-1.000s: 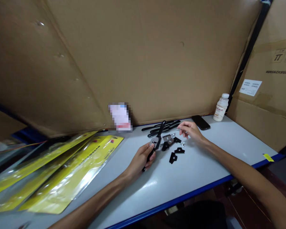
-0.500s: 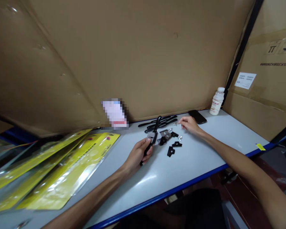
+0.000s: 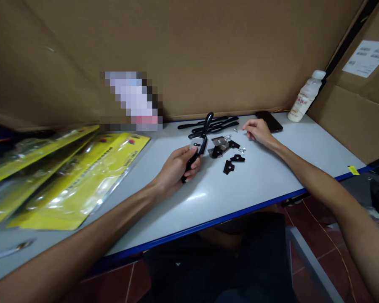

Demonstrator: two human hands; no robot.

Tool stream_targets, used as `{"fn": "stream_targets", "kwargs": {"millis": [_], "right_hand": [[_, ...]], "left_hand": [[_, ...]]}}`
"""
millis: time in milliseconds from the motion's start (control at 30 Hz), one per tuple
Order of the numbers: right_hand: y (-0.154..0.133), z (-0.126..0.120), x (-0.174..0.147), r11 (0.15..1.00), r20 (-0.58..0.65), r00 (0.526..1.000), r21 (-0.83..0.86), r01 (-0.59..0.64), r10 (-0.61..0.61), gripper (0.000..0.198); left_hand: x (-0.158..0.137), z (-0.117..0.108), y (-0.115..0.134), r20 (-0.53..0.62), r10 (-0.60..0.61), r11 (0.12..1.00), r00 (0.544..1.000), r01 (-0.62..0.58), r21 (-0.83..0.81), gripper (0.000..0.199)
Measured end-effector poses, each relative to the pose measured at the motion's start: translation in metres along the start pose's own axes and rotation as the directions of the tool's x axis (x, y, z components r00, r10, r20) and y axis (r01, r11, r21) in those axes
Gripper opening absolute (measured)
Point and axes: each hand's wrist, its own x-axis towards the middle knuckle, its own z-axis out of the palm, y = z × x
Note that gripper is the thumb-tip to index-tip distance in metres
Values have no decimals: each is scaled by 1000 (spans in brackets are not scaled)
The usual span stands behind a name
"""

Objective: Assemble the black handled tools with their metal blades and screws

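My left hand (image 3: 177, 166) is closed around a black-handled tool (image 3: 207, 125), its thumb pressing on a flat metal plate (image 3: 198, 144) laid against the handle. Over the table's right part, my right hand (image 3: 257, 131) has thumb and fingers drawn together; whether something small is between them I cannot make out. A small silver wing bolt (image 3: 234, 130) lies just left of those fingertips, and another wing bolt (image 3: 242, 150) lies below them. Between my hands are several black notched plates (image 3: 238, 158) and thin metal blades (image 3: 219, 141). Black looped handles (image 3: 216, 125) lie behind.
Yellow-backed clear packages (image 3: 82, 185) cover the table's left side. A black phone (image 3: 270, 122) and a white bottle (image 3: 306, 97) stand at the back right. A cardboard wall (image 3: 208, 54) rises behind, with a blurred-out pale item (image 3: 134, 99) against it.
The camera view has tilted down, so the table sits higher in the picture. My left hand still grips the tool, and my right hand stays near the wing bolts.
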Motion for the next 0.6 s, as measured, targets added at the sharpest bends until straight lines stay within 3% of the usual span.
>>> {"fn": "stream_targets", "kwargs": {"millis": [600], "right_hand": [[-5, -1, -5, 1000, 40, 999, -25, -7, 8, 14]], "left_hand": [[2, 1, -4, -12, 1, 1000, 1000, -1, -8, 26]]}}
